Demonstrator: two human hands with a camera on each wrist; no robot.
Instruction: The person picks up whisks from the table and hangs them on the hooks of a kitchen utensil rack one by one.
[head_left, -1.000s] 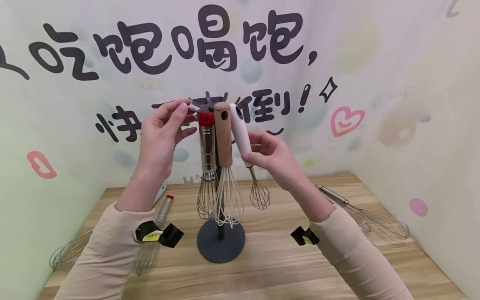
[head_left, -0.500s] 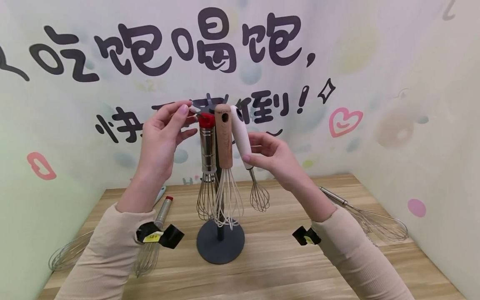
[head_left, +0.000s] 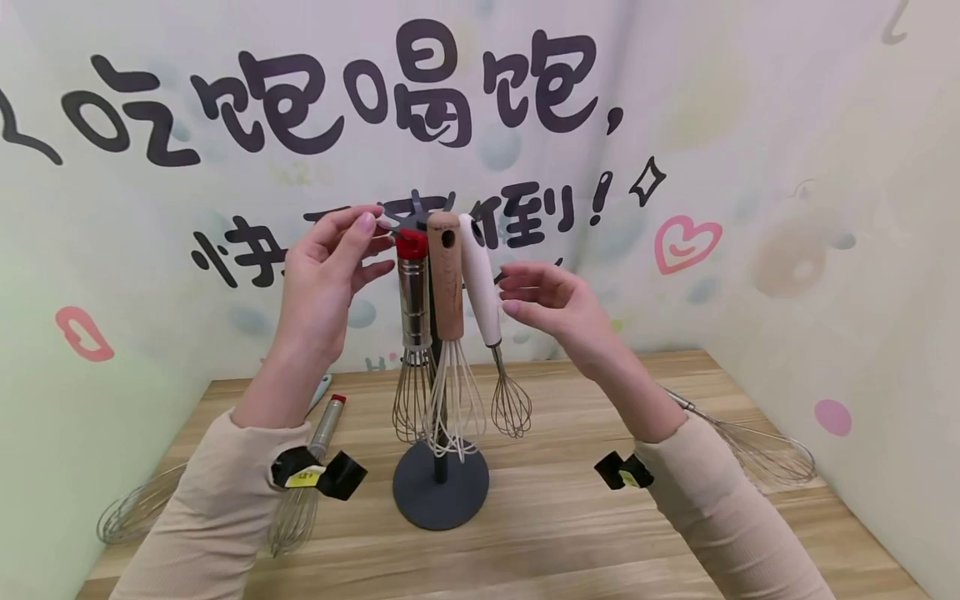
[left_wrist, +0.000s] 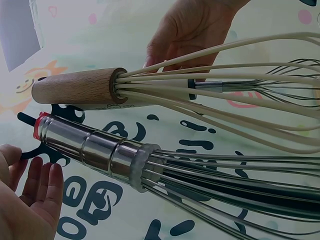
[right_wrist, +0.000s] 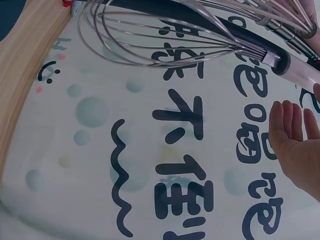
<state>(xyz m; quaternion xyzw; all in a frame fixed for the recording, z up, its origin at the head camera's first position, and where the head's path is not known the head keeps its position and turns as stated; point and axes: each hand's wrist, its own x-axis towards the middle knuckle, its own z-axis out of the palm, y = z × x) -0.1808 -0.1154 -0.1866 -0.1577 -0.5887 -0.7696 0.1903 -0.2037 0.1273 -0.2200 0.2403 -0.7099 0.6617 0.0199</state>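
Observation:
A dark whisk stand (head_left: 441, 492) with a round base and hooks on top stands in the middle of the table. From it hang a steel-handled whisk with a red cap (head_left: 415, 292), a wooden-handled whisk (head_left: 447, 283) with cream wires, and a small white-handled whisk (head_left: 482, 279). My left hand (head_left: 322, 267) pinches the tip of one stand hook, beside the red cap; the left wrist view shows thumb and finger at that black hook (left_wrist: 34, 152). Just right of the white handle is my right hand (head_left: 555, 304), fingers loosely bent and holding nothing. In the right wrist view its palm (right_wrist: 300, 150) shows.
On the table (head_left: 540, 533) at left lie a red-ended whisk (head_left: 327, 425), a wire whisk (head_left: 138, 504) partly under the left sleeve, and a light blue handle (head_left: 321, 390). At right, a steel whisk (head_left: 768, 450) lies partly behind the right forearm. A printed wall cloth hangs behind.
My right hand has let go of the white-handled whisk and moved slightly right. That whisk now hangs straighter, its wires shifted left. The left hand stays at the hook.

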